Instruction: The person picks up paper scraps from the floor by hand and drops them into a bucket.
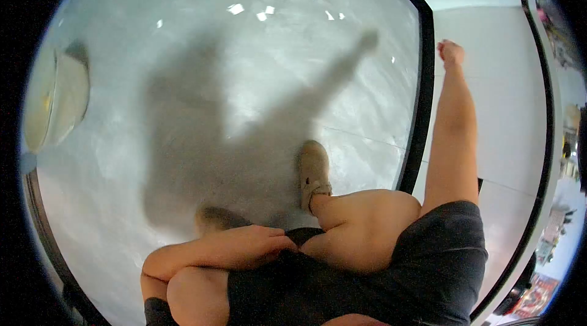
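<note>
1. Both hands were apart: the right hand (451, 53) curled, its contents impossible to tell; the left hand (272, 243) loosely bent at the lap, against black fabric clothing (342, 289).
2. Glossy pale-grey floor (263, 69) spread below.
3. Smooth, black-edged white panel (504, 130) backed the right hand.
4. Whitish rounded container (72, 97) stood far left.
5. Tan strapped clog (314, 167) pointed forward.

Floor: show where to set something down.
Bare floor lies between the tub and the shadow, and between the right shoe and the black strip. White flecks dot the top; the left shoe and legs crowd the bottom.
</note>
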`<state>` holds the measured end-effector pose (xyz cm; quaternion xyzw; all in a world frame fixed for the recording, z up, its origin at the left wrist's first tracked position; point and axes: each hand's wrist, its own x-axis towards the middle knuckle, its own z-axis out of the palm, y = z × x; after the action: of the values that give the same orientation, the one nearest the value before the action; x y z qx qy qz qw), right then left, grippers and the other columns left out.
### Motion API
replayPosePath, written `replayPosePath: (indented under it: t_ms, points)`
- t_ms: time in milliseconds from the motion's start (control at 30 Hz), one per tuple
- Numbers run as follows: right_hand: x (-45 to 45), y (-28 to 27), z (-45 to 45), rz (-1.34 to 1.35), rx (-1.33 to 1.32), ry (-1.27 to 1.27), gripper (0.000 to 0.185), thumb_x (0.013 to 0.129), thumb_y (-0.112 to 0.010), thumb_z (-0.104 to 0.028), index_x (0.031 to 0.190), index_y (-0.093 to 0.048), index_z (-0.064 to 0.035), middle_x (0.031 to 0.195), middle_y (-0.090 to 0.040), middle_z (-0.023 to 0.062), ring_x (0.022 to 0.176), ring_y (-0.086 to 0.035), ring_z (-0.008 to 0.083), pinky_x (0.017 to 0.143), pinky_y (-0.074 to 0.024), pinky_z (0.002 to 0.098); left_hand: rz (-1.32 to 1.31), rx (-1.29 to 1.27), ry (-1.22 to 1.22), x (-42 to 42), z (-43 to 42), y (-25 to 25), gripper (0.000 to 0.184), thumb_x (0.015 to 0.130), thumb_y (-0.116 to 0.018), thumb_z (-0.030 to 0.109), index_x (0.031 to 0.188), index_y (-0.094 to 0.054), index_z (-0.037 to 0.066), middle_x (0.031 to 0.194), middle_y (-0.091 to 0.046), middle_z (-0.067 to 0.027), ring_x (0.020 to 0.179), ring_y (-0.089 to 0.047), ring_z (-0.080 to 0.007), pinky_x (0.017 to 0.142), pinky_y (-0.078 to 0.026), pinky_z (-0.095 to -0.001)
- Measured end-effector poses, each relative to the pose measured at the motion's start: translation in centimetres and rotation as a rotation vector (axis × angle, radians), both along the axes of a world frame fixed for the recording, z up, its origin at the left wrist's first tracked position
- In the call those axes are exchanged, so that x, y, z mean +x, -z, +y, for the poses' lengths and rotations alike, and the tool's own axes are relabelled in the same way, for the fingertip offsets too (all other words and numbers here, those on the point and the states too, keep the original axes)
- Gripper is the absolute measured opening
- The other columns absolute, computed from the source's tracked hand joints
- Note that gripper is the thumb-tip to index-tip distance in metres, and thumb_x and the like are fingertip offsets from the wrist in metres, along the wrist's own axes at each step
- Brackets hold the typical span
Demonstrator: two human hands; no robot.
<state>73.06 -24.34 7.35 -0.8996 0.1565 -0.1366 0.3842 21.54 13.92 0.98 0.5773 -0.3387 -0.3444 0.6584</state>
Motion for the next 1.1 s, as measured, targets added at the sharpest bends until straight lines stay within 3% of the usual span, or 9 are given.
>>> replayPosePath:
  t_ms: [100, 167, 200, 233, 467, 700, 800, 1000, 1100]
  points:
    - [3.9, 9.3, -11.1, 0.156, -0.543, -0.187, 0.018, 0.077, -0.055, -0.016, 0.069, -0.064, -0.0028, 0.056, -0.057, 0.0048, 0.042, -0.046, 0.0122, 0.037, -0.0337, 0.0258, 0.084, 0.059, -0.032, 2.3, -1.3, 1.3, 0.031, 0.079, -0.053, 0.006, 0.11, -0.051, 0.008, 0.092, -0.055, -0.0143, 0.087, -0.055, -0.0335, 0.075, -0.045, -0.0392]
    - [2.4, 13.5, -12.5, 0.279, -0.623, -0.038, 0.018, 0.065, -0.059, -0.025, 0.069, -0.068, -0.01, 0.07, -0.064, 0.0105, 0.066, -0.062, 0.024, 0.062, -0.0487, 0.0329, 0.213, 0.136, -0.055, 2.7, -1.7, 0.7, 0.032, 0.077, -0.055, 0.005, 0.109, -0.053, 0.008, 0.089, -0.055, -0.0126, 0.084, -0.056, -0.0309, 0.073, -0.046, -0.0377]
    - [0.8, 14.2, -10.9, 0.392, -0.533, 0.049, 0.017, 0.064, -0.062, -0.025, 0.069, -0.069, -0.01, 0.068, -0.064, 0.0075, 0.066, -0.062, 0.0211, 0.063, -0.0488, 0.0315, 0.264, 0.172, -0.084, 2.4, -1.8, 0.8, 0.032, 0.077, -0.056, 0.005, 0.109, -0.053, 0.009, 0.088, -0.056, -0.0118, 0.082, -0.057, -0.0292, 0.072, -0.047, -0.0366]
    - [-0.1, 16.2, -10.9, 0.326, -0.377, 0.004, 0.01, 0.066, -0.063, -0.016, 0.066, -0.068, -0.0072, 0.052, -0.054, 0.0014, 0.041, -0.046, 0.0085, 0.039, -0.0369, 0.0248, 0.313, 0.211, -0.113, 2.0, -1.8, 0.9, 0.031, 0.077, -0.057, 0.006, 0.108, -0.054, 0.009, 0.087, -0.056, -0.0109, 0.081, -0.057, -0.0275, 0.071, -0.047, -0.0356]
    - [2.6, 24.8, -11.5, 0.332, -0.544, -0.043, 0.022, 0.069, -0.059, -0.024, 0.086, -0.069, -0.0134, 0.085, -0.066, 0.0109, 0.081, -0.063, 0.025, 0.074, -0.0483, 0.0338, 0.411, 0.39, -0.263, 6.1, -4.7, -1.7, 0.028, 0.076, -0.062, 0.007, 0.104, -0.058, 0.009, 0.082, -0.056, -0.008, 0.073, -0.059, -0.0214, 0.066, -0.048, -0.0305]
    - [6.8, 29.0, -11.5, 0.206, -0.763, -0.101, 0.031, 0.079, -0.05, -0.021, 0.108, -0.061, -0.0177, 0.103, -0.062, 0.0096, 0.095, -0.06, 0.0233, 0.08, -0.0459, 0.0363, 0.373, 0.392, -0.334, 11.1, -7.4, -4.1, 0.023, 0.072, -0.065, 0.004, 0.095, -0.061, 0.008, 0.077, -0.055, -0.0063, 0.069, -0.059, -0.02, 0.06, -0.047, -0.0292]
    - [6.7, 26.5, -9.5, 0.548, -1.012, -0.258, 0.027, 0.08, -0.048, -0.016, 0.101, -0.064, -0.0153, 0.1, -0.062, 0.0104, 0.095, -0.059, 0.0236, 0.082, -0.0455, 0.0383, 0.305, 0.409, -0.338, 12.7, -7.8, -5.9, 0.022, 0.072, -0.065, 0.003, 0.092, -0.061, 0.007, 0.075, -0.053, -0.0065, 0.068, -0.058, -0.0201, 0.059, -0.047, -0.03]
    - [5.4, 26.6, -9.9, 0.42, -0.701, 0.224, 0.024, 0.077, -0.053, -0.013, 0.097, -0.063, -0.007, 0.098, -0.063, 0.0141, 0.094, -0.06, 0.0261, 0.08, -0.046, 0.0397, 0.28, 0.408, -0.316, 14.2, -7.5, -5.2, 0.02, 0.073, -0.063, 0.004, 0.092, -0.058, 0.007, 0.074, -0.052, -0.007, 0.069, -0.057, -0.0222, 0.059, -0.045, -0.0321]
    - [3.9, 24.6, -11.5, 0.286, -0.565, 0.181, 0.023, 0.075, -0.056, -0.014, 0.095, -0.063, -0.0047, 0.094, -0.063, 0.0159, 0.092, -0.06, 0.0292, 0.078, -0.0467, 0.0391, 0.309, 0.413, -0.249, 14.7, -7.2, -4.7, 0.021, 0.074, -0.063, 0.004, 0.094, -0.057, 0.007, 0.075, -0.052, -0.0072, 0.069, -0.056, -0.0227, 0.06, -0.045, -0.0323]
